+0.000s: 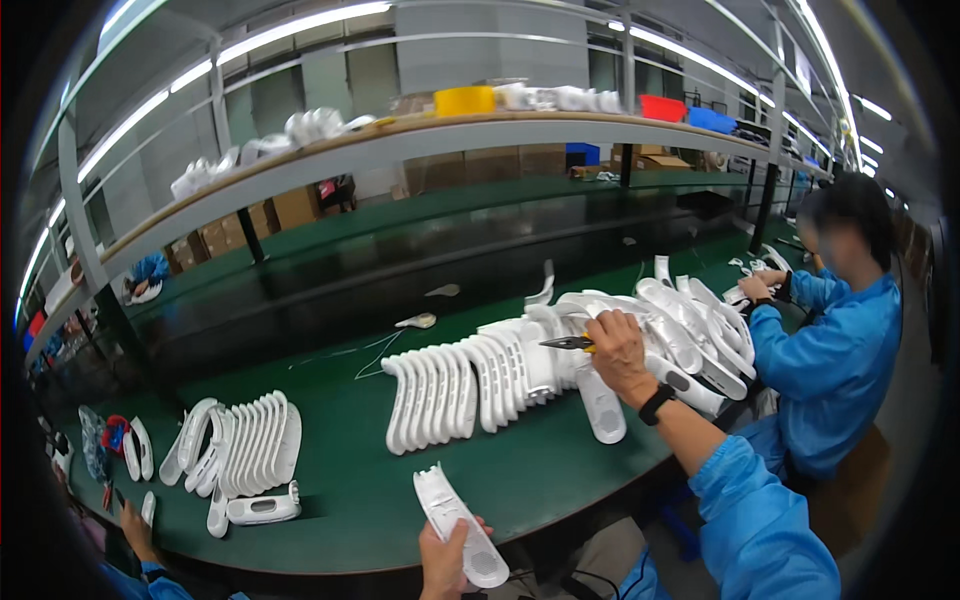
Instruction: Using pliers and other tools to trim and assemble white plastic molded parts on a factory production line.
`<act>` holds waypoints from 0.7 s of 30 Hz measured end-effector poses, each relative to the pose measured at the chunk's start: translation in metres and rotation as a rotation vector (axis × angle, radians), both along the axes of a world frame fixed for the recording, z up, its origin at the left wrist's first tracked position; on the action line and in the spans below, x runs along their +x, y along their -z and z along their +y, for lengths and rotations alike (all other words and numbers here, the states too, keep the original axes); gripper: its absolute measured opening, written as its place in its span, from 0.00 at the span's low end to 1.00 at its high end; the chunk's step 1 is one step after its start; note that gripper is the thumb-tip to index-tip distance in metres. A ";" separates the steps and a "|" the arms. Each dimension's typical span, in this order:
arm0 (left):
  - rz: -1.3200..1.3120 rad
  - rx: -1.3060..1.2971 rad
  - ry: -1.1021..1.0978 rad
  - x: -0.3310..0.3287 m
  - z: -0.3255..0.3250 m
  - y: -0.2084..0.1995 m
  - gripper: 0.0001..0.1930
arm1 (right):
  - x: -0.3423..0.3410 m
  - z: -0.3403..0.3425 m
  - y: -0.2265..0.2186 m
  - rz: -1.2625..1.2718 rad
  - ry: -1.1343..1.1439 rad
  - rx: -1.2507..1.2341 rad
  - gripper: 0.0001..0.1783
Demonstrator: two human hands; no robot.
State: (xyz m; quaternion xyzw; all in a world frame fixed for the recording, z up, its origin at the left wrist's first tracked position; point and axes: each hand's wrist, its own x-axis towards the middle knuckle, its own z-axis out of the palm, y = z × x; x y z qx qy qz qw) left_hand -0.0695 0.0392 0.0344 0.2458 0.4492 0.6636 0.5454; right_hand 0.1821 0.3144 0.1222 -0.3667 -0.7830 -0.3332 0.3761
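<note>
My left hand grips a long white plastic shell by its lower part, near the front edge of the bench. The shell has a rounded lower end with a patch of fine holes and a notched upper end. Closed around yellow-handled pliers, my right hand is over a large pile of similar white shells. The dark, pointed jaws of the pliers point left. Left of that pile, curved white shells stand nested in a row. Most of the pliers' handle is hidden by my fingers.
Another row of white shells sits on the green bench at the left. A small white piece lies near thin wires. Co-workers sit at right and lower left. A shelf with yellow, red and blue bins spans above the bench.
</note>
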 end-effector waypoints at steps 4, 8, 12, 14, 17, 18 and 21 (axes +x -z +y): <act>-0.064 0.048 0.033 -0.004 -0.001 0.001 0.17 | 0.012 -0.004 0.016 0.043 -0.026 -0.262 0.21; -0.033 0.033 0.080 -0.005 0.009 -0.008 0.15 | 0.026 -0.019 0.000 0.135 0.003 -0.388 0.25; 0.109 0.019 0.064 -0.008 0.001 0.003 0.14 | 0.005 -0.076 -0.024 0.367 0.068 -0.923 0.24; 0.153 -0.006 0.049 -0.003 -0.004 0.001 0.15 | 0.006 -0.120 -0.031 0.254 -0.042 -1.126 0.24; 0.227 -0.026 0.036 0.003 -0.004 0.002 0.15 | 0.003 -0.165 -0.014 0.244 -0.322 -1.353 0.22; 0.315 -0.028 0.058 0.007 -0.001 0.001 0.14 | 0.003 -0.174 -0.013 0.234 -0.299 -1.430 0.20; 0.553 -0.031 0.053 0.007 0.000 0.009 0.13 | -0.022 -0.188 -0.026 0.142 -0.226 -1.635 0.18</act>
